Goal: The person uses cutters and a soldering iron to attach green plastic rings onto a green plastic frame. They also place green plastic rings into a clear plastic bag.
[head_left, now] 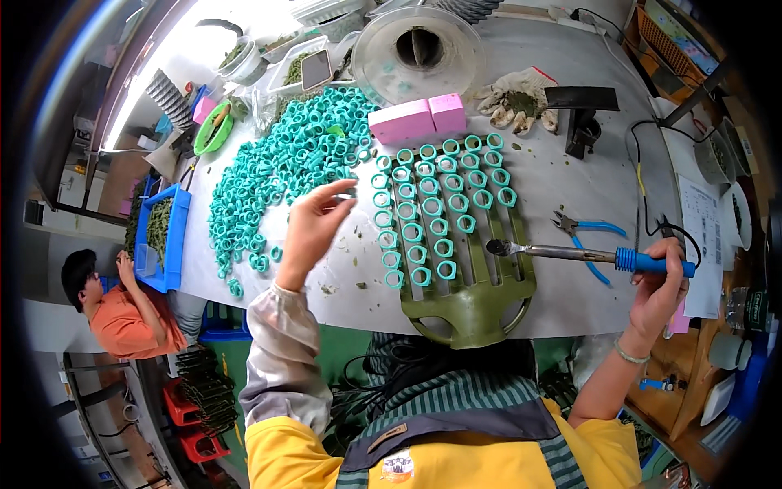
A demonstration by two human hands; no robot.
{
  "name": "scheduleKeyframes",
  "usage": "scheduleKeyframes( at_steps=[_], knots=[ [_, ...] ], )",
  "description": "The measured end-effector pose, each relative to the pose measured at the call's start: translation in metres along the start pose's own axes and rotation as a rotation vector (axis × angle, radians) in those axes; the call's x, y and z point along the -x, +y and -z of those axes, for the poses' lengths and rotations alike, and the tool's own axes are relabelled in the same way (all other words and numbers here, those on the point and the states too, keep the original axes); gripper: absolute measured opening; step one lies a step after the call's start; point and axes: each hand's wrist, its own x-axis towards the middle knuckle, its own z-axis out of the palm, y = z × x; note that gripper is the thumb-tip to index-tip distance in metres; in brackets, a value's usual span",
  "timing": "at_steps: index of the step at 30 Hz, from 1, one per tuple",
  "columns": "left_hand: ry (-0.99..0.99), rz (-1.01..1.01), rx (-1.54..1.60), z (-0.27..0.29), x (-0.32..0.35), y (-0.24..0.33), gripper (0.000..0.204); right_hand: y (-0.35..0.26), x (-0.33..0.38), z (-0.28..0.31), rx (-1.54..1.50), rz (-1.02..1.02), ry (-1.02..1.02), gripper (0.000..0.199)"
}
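Observation:
In my right hand [656,285] is a soldering iron [562,253] with a blue handle, its fingers closed round the grip. The dark tip lies over an olive-green slotted plastic rack [472,314]. Rows of teal nut-shaped rings [438,226] stand along the rack's bars, fewer toward the right. My left hand [314,232] hovers left of the rack, thumb and fingertips drawn together in a pinch; anything between them is too small to make out. Beyond it spreads a large heap of loose teal rings [301,147].
Pink blocks [415,121] sit behind the rack, beside a stained glove [519,98] and a black stand [582,118]. Blue-handled pliers [588,236] lie near the iron. A round clear hood [419,61] stands at the back. A person in orange [130,318] works beside a blue tray [167,236].

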Motion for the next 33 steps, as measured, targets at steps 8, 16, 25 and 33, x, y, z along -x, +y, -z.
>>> scheduleKeyframes(
  at_steps=[8,16,25,33],
  knots=[
    [-0.265,-0.467,-0.108,-0.103,0.02,0.084,0.029,0.015,-0.006,0.019,-0.04,0.026,-0.012,0.024],
    [-0.166,-0.742,-0.347,-0.15,-0.002,0.07,0.029,0.039,-0.003,0.008,-0.097,0.005,-0.025,0.023],
    [-0.197,-0.763,-0.384,-0.151,-0.005,0.068,0.031,0.022,-0.007,0.025,-0.033,0.025,0.007,0.022],
    [0.284,-0.507,-0.802,-0.017,-0.079,-0.028,0.022,0.015,-0.009,0.02,-0.049,-0.03,0.04,0.026]
  ],
)
